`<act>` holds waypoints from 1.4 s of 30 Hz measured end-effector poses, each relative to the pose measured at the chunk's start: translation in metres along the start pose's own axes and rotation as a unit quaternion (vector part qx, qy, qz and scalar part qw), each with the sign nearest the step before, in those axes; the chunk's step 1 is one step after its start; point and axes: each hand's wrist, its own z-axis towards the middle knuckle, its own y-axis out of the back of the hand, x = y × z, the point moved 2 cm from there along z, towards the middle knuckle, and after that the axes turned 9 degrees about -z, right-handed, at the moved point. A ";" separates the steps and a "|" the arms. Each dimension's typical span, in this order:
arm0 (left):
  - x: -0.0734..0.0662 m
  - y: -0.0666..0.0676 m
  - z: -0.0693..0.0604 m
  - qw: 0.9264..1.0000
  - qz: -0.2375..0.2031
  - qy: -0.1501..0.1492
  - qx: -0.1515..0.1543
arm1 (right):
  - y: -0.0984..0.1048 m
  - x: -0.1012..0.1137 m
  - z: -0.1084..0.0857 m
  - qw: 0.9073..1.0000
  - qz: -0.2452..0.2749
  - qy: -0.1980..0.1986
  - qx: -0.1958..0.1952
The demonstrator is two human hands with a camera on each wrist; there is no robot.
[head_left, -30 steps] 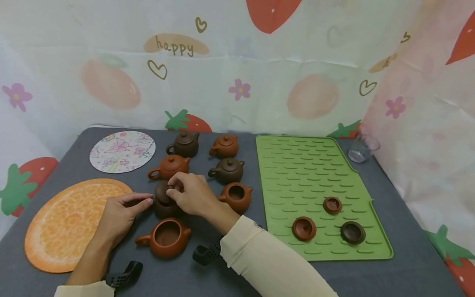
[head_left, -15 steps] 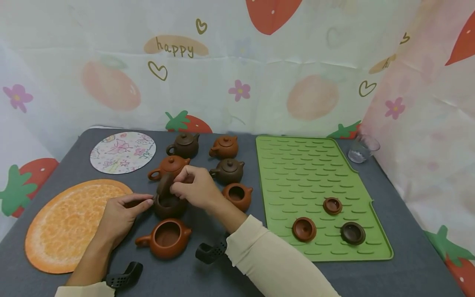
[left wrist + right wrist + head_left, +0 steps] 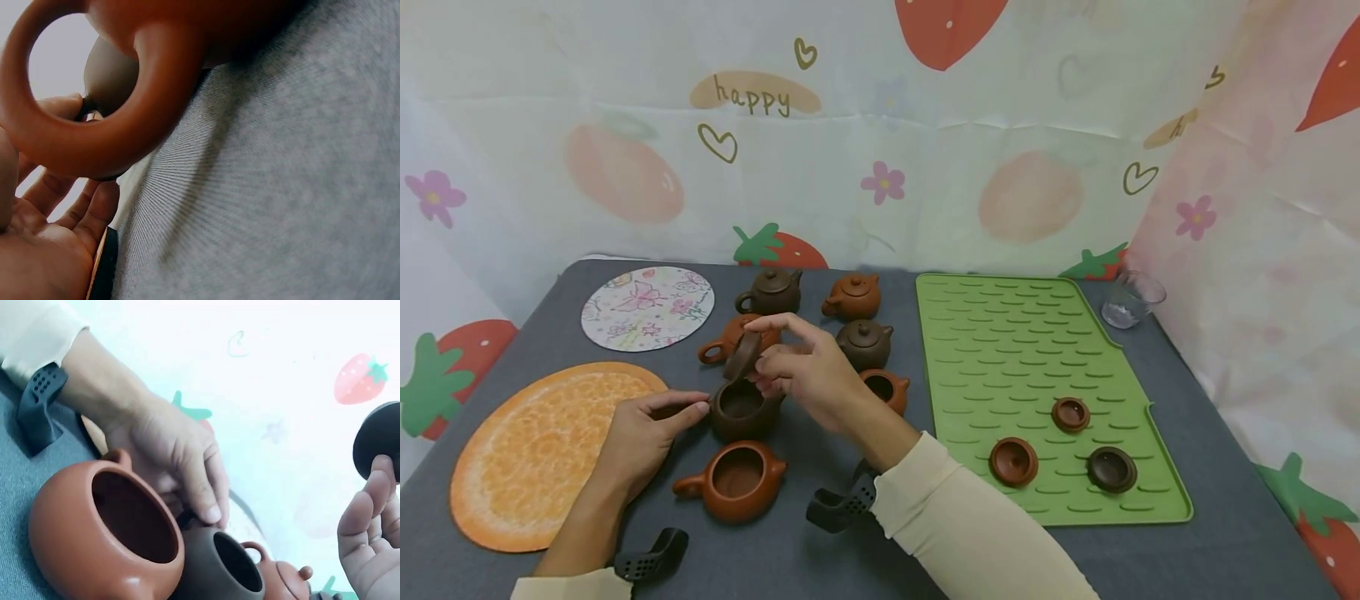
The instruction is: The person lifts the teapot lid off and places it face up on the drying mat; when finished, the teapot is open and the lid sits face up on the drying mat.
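My left hand point(image 3: 643, 433) pinches the handle of a dark brown teapot point(image 3: 741, 417), whose top is uncovered. Just above that pot, my right hand point(image 3: 816, 375) holds its dark lid point(image 3: 742, 356) tilted on edge between the fingers. In the right wrist view the lid point(image 3: 379, 440) stands clear of the dark pot point(image 3: 215, 569). An orange-brown teapot without a lid point(image 3: 737, 483) sits nearer, and its ring handle point(image 3: 169, 81) fills much of the left wrist view. Another lidless reddish pot point(image 3: 887, 390) stands to the right, partly behind my right wrist.
Several lidded teapots point(image 3: 852, 296) stand farther back. On the green mat point(image 3: 1000, 367) at right lie three upturned lids point(image 3: 1013, 462). A clear glass point(image 3: 1132, 300) is at the back right. An orange round mat point(image 3: 550, 450) and a patterned round mat point(image 3: 647, 308) lie at left.
My right hand has lifted the lid off the dark pot and tipped it on edge, shifting slightly right as its fingers spread around the lid. The left hand has stayed on the handle.
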 end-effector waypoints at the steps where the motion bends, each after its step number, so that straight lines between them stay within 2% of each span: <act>1: 0.000 0.000 0.000 1.000 0.001 0.001 0.000 | 0.000 0.002 -0.001 1.000 0.016 0.002 0.006; 4: 0.000 0.001 0.000 1.000 0.007 0.004 0.001 | 0.002 0.009 -0.004 0.998 0.051 0.007 0.020; 7: 0.000 0.001 0.000 1.000 0.006 0.003 0.002 | 0.005 0.014 -0.008 0.998 0.062 0.015 0.026; 16: 0.000 0.002 0.000 1.000 0.009 -0.002 0.002 | 0.019 0.028 -0.022 0.997 0.034 0.047 0.041; 19: 0.000 0.003 0.000 1.000 0.005 -0.005 -0.001 | 0.023 0.032 -0.027 0.997 0.013 0.058 0.048; 25: 0.000 0.003 0.000 1.000 -0.001 -0.009 -0.002 | 0.036 0.041 -0.042 0.995 -0.055 0.081 0.035; 27: 0.000 0.003 0.001 1.000 -0.002 -0.009 -0.001 | 0.042 0.044 -0.048 0.990 -0.096 0.096 0.026; 30: 0.000 0.003 0.002 1.000 -0.004 -0.008 0.000 | 0.052 0.048 -0.059 0.979 -0.162 0.122 0.012; 32: 0.000 0.003 0.002 1.000 -0.004 -0.009 -0.002 | 0.058 0.050 -0.065 0.972 -0.188 0.139 0.006; 35: 0.001 0.003 0.002 1.000 -0.005 -0.010 -0.003 | 0.067 0.051 -0.072 0.968 -0.200 0.153 -0.002; 42: 0.001 0.003 0.001 1.000 -0.002 -0.009 -0.007 | 0.085 0.052 -0.088 0.972 -0.189 0.135 -0.029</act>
